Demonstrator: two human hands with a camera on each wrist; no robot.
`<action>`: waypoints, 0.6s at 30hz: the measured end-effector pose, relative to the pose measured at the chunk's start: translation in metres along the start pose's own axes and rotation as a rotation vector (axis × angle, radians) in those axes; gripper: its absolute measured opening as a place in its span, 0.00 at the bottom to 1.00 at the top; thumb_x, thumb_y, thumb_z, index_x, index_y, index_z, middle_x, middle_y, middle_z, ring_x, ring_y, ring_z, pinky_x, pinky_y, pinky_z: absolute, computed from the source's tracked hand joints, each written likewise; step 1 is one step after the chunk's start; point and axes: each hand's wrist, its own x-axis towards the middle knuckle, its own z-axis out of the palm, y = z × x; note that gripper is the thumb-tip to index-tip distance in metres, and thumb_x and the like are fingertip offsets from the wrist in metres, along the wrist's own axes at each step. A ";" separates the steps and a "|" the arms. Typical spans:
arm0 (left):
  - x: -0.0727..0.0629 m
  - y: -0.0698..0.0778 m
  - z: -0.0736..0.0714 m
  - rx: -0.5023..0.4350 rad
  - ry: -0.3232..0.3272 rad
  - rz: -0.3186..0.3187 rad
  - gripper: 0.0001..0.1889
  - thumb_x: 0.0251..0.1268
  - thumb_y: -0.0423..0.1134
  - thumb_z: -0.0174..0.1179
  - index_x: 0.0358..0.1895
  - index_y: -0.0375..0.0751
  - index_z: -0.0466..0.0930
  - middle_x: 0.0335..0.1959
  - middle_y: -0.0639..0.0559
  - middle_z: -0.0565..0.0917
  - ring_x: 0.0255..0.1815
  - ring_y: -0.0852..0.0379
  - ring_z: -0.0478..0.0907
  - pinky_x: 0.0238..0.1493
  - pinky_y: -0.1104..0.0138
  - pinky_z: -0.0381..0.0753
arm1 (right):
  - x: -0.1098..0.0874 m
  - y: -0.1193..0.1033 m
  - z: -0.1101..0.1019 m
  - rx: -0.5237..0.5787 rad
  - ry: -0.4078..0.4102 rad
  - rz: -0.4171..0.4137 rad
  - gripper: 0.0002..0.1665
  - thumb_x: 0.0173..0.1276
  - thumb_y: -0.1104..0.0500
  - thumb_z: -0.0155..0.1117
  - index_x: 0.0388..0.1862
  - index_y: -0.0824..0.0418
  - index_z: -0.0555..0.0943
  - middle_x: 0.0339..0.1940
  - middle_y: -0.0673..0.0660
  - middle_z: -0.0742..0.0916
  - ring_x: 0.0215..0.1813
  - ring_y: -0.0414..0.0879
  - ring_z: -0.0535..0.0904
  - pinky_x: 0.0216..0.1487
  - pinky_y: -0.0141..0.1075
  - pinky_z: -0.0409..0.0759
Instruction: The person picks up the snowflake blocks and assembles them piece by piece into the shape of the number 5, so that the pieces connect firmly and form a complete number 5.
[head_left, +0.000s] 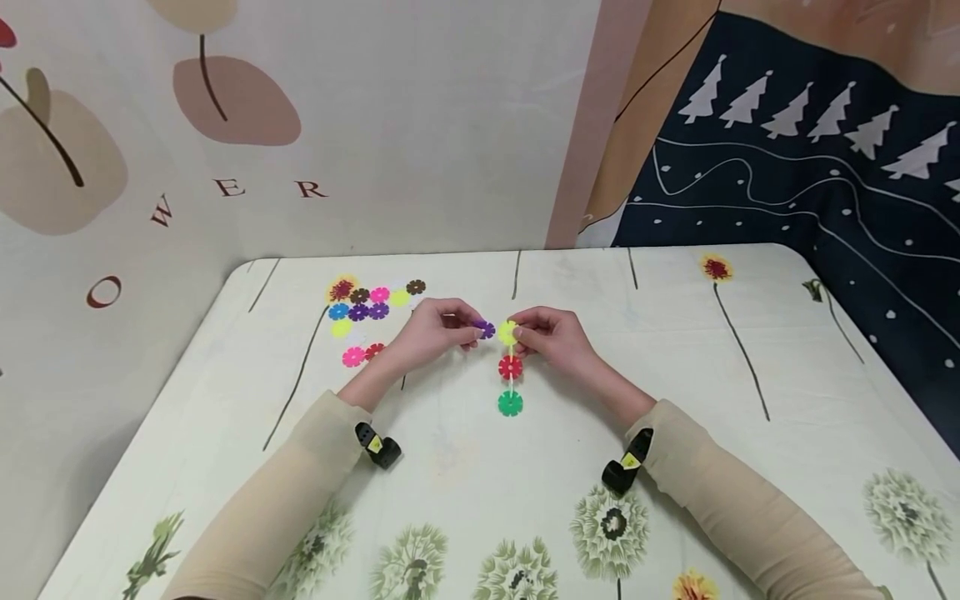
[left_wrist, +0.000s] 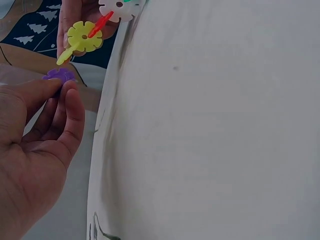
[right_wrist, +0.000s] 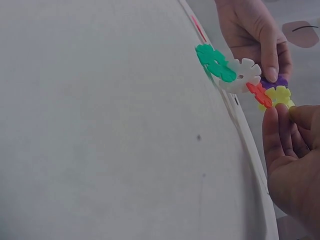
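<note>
My left hand (head_left: 435,332) pinches a purple notched plastic disc (head_left: 487,331) between thumb and fingers. Facing it, my right hand (head_left: 557,336) grips the yellow end (head_left: 508,332) of a chain of interlocked discs. Below the yellow hang a red disc (head_left: 511,367) and a green disc (head_left: 511,403). A white disc (right_wrist: 243,75) joins red and green in the right wrist view. A small gap parts the purple disc (left_wrist: 60,75) from the yellow part in the left wrist view. The left fingertips partly cover the purple disc.
Loose discs lie on the table's left, including a blue disc (head_left: 339,311), a pink disc (head_left: 353,357) and a brown disc (head_left: 416,287). The flower-printed tablecloth (head_left: 450,492) runs back to the wall. A dark tree-patterned cloth (head_left: 787,175) hangs at the right.
</note>
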 end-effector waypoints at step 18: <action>0.000 -0.004 0.006 0.039 0.000 0.054 0.05 0.68 0.26 0.66 0.44 0.31 0.86 0.40 0.42 0.88 0.36 0.51 0.85 0.41 0.62 0.86 | 0.003 0.003 0.003 0.063 0.036 0.010 0.15 0.74 0.69 0.63 0.57 0.76 0.80 0.38 0.62 0.86 0.32 0.42 0.85 0.41 0.34 0.87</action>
